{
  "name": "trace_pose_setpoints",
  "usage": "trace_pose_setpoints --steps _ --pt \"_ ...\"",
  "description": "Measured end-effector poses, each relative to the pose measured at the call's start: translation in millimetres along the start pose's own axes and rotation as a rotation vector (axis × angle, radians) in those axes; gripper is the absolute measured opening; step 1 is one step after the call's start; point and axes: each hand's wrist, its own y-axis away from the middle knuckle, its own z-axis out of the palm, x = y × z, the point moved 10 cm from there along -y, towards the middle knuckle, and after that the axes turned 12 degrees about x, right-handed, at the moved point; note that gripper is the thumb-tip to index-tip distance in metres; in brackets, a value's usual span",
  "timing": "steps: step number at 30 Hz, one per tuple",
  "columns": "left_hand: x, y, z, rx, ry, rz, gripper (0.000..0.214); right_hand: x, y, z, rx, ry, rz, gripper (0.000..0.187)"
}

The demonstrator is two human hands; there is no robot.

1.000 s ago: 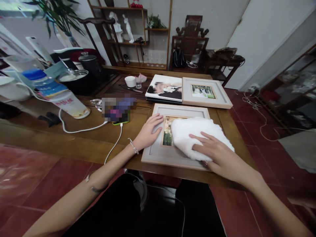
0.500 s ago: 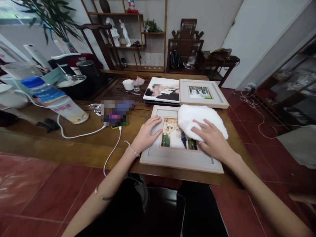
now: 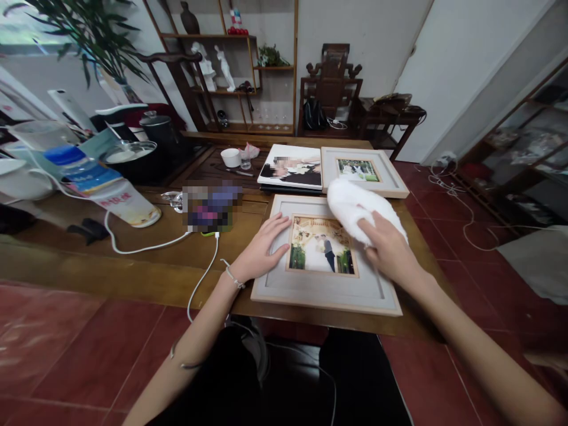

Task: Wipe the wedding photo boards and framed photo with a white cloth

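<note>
A pale wooden picture frame (image 3: 310,290) with a wedding photo lies flat on the wooden table (image 3: 146,242) in front of me. My left hand (image 3: 261,248) rests flat on the frame's left border, fingers spread. My right hand (image 3: 388,251) is closed on a white fluffy cloth (image 3: 355,207) at the frame's upper right corner. The photo in the middle is fully uncovered.
Behind the near frame lie a photo album (image 3: 293,168) and a second frame (image 3: 364,171). A phone (image 3: 210,207) on a white charging cable sits to the left, with a bottle (image 3: 102,183) lying on its side, pots, a cup (image 3: 231,157). Shelves and chairs stand at the back.
My right hand has swept the white cloth from the lower right of the frame up to its upper right corner, uncovering the photo. My left hand has stayed on the left border.
</note>
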Motion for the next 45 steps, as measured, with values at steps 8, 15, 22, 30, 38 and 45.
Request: trace_pose_setpoints --steps 8,15,22,30,38,45 --pt "-9 -4 -6.9 0.105 0.014 -0.064 0.038 -30 5 16 -0.155 -0.006 -0.122 0.064" --pt "-5 -3 0.7 0.178 -0.146 -0.063 0.034 -71 55 -16 -0.306 -0.16 -0.103 0.069" --pt "11 5 -3.6 0.212 -0.16 -0.069 0.03 -60 52 -3 -0.102 -0.046 -0.041 0.057" --pt "20 18 0.5 0.137 -0.175 0.014 0.037 -39 27 3 -0.079 0.055 0.006 0.06" --pt "5 1 1.3 0.108 -0.092 0.008 0.035 14 -23 30 -0.091 0.197 0.053 0.06" --pt "5 6 -9.3 0.148 0.051 -0.057 0.033 -42 25 8 -0.187 -0.038 -0.05 0.059"
